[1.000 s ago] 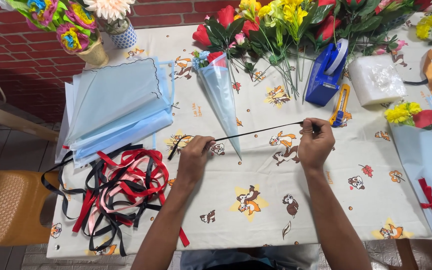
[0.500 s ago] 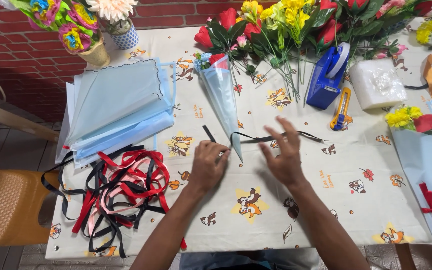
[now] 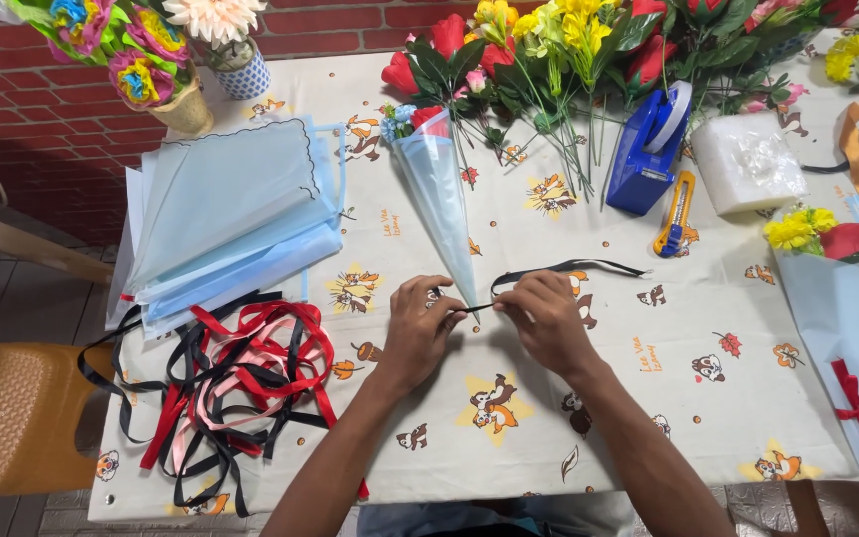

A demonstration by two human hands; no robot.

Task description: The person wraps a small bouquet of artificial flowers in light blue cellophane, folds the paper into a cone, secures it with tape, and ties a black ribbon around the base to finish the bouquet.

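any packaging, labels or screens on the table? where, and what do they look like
No screens or signs.
Clear plastic packet: far right, beside the blue tape dispenser; squarish, whitish.
Blue wrapping sheets: stacked at left.
Blue cone wrap: centre, tip at the hands.
Wrapped bouquet: right edge, red bow.

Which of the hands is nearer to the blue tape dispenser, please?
The right. The right hand lies below and left of the blue tape dispenser; the left hand sits farther left, beyond the cone's tip.
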